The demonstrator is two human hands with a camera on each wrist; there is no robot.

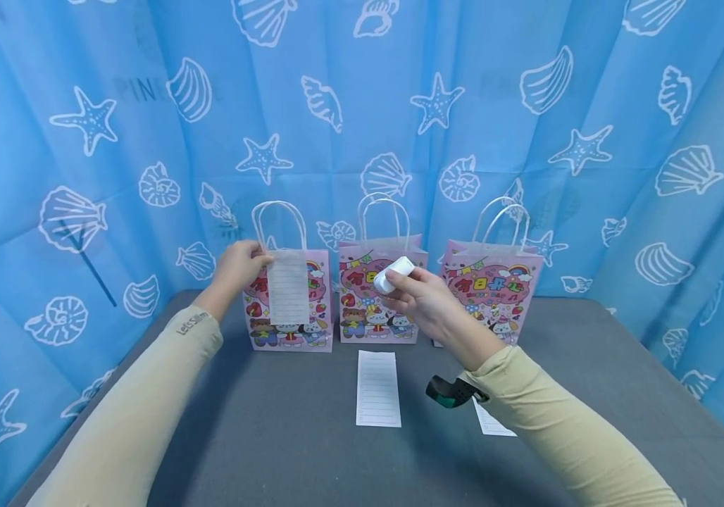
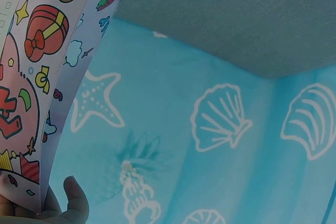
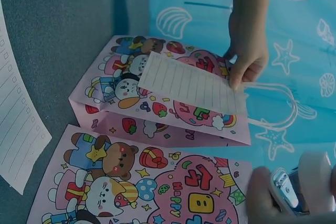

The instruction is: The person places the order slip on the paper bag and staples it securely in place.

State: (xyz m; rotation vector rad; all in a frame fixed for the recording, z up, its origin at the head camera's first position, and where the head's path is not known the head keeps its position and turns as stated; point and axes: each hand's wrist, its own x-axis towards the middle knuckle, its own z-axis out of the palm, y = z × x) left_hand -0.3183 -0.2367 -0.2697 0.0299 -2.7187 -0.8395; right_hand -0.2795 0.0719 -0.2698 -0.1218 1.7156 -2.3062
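**Lined slip pinched upright against the left bag's front**

The left hand (image 1: pixel 239 274) pinches the top of a lined slip (image 1: pixel 289 289) together with the rim of the left bag (image 1: pixel 320 303). The right hand (image 1: pixel 428 303) grips a small white device (image 1: pixel 394 275), its fingers curled round it in front of the middle bag (image 1: pixel 354 310). The slip lies outside its bag, over the printed front, its long axis running straight down from the rim. The device slants, one end toward the upper right, the other down toward the left bag.

The right bag (image 1: pixel 495 289) completes the row; all three stand upright, handles up, their insides hidden from view. Nearer, on the grey table (image 1: pixel 311 436), a second slip (image 1: pixel 378 389) lies flat before the middle bag, lengthwise away from the person. A third slip (image 1: pixel 491 420) is partly covered by the right sleeve (image 1: pixel 565 422). Behind hangs a blue shell-print curtain (image 1: pixel 362 105).
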